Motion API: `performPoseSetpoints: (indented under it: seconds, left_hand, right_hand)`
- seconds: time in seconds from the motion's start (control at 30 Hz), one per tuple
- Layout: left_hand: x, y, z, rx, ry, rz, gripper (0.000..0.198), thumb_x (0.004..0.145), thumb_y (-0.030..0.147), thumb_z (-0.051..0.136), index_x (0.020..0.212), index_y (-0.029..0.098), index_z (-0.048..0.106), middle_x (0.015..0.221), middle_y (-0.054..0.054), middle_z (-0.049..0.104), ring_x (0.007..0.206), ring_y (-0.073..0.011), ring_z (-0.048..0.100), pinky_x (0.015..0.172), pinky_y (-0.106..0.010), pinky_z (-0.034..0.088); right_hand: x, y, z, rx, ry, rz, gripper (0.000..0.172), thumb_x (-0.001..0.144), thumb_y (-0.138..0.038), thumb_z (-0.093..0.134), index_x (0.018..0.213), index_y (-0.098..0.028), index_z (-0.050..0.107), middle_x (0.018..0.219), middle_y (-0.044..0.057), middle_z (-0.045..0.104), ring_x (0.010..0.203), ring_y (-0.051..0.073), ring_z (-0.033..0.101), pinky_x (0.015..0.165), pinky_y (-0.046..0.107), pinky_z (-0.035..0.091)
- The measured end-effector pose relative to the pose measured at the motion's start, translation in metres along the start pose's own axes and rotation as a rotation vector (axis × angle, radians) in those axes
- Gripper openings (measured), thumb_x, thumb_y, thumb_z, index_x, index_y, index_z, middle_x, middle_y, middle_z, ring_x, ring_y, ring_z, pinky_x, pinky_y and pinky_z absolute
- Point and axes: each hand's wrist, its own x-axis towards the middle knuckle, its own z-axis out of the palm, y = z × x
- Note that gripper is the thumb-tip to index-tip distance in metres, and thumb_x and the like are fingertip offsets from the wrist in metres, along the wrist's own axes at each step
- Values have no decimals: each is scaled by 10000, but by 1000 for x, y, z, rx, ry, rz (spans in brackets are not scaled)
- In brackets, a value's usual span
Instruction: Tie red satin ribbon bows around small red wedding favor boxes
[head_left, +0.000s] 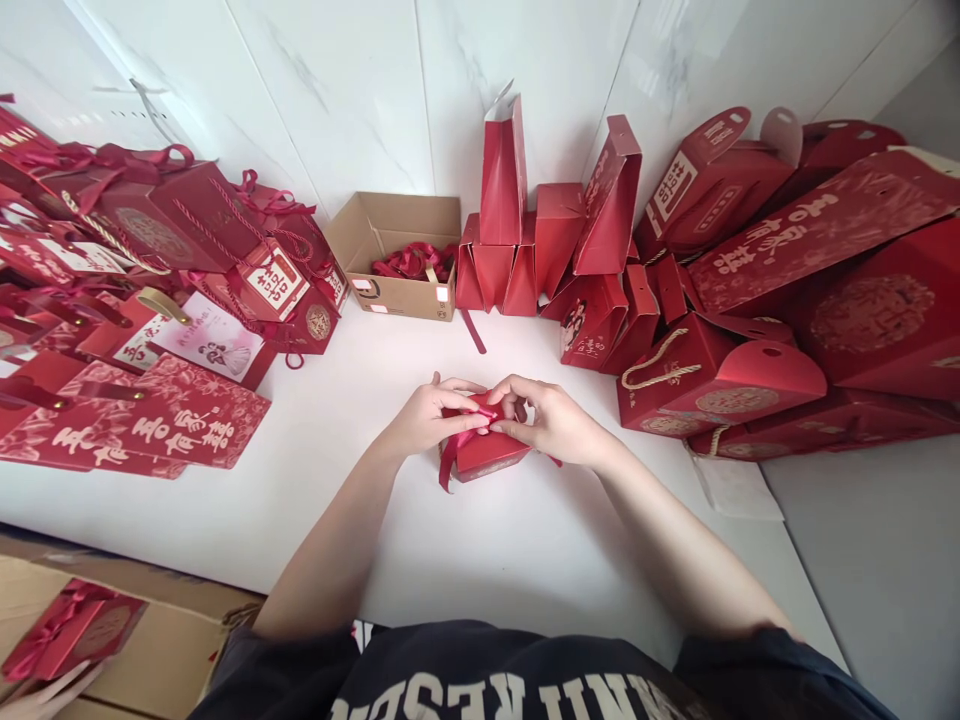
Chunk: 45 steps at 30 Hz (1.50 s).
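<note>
A small red gift box (491,458) lies on the white table in front of me, with a dark pink satin ribbon (448,462) around it. My left hand (439,415) pinches the ribbon over the middle of the lid. From the other side, my right hand (544,418) also has its thumb and fingers closed on the ribbon, close to the left fingertips. One ribbon tail hangs off the box's left side, and a short end shows at the right under my right hand. The fingers partly cover the knot.
At the back stands an open cardboard box (397,220) with coiled ribbon (416,262). A loose ribbon strip (473,332) lies before it. Red gift boxes pile up left (172,210) and right (739,370). At lower left, another person's hand (64,690) touches a ribboned box (75,630).
</note>
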Motion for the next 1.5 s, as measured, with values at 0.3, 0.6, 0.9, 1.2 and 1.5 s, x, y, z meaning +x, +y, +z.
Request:
performPoseSetpoints:
  seconds: [0.3,0.6,0.9,1.2,1.5]
  left_hand:
    - [-1,-1,5,19,71,72,142,782,333,735,754,223,649,850,-63,761,1143,-271,628,1178,-590,32]
    - [-3,3,7,5,69,51,275,781,354,721,717,221,488,804,-64,762,1144,-276,632,1156,-627,37]
    - [-4,6,5,24,44,44,216,850,304,659,739,221,493,812,-52,763,1186,-269,612,1172,-597,32]
    - [-6,7,3,-246,3,-101,222,879,353,614,776,175,534,1171,-155,690,1129,-289,644,971,-438,466]
    - [-5,12,2,-184,-19,-57,209,901,332,589,759,198,514,817,-68,756,1312,-242,501,1141,-479,265]
  right_hand:
    - [3,0,11,6,106,55,166,914,-288,574,897,-223,726,866,23,674,715,139,549,693,279,427]
    - [3,-1,12,41,121,88,268,947,-358,514,841,-203,705,825,31,639,719,148,536,688,285,418]
    - [2,5,20,61,166,84,218,914,-363,590,814,-212,712,808,21,627,700,139,510,675,281,403]
    - [0,7,14,88,127,17,188,922,-326,584,867,-207,719,848,31,636,719,140,509,672,279,403]
    - [0,17,25,109,264,-75,83,853,-316,701,825,-240,720,764,2,690,675,150,543,690,313,429]
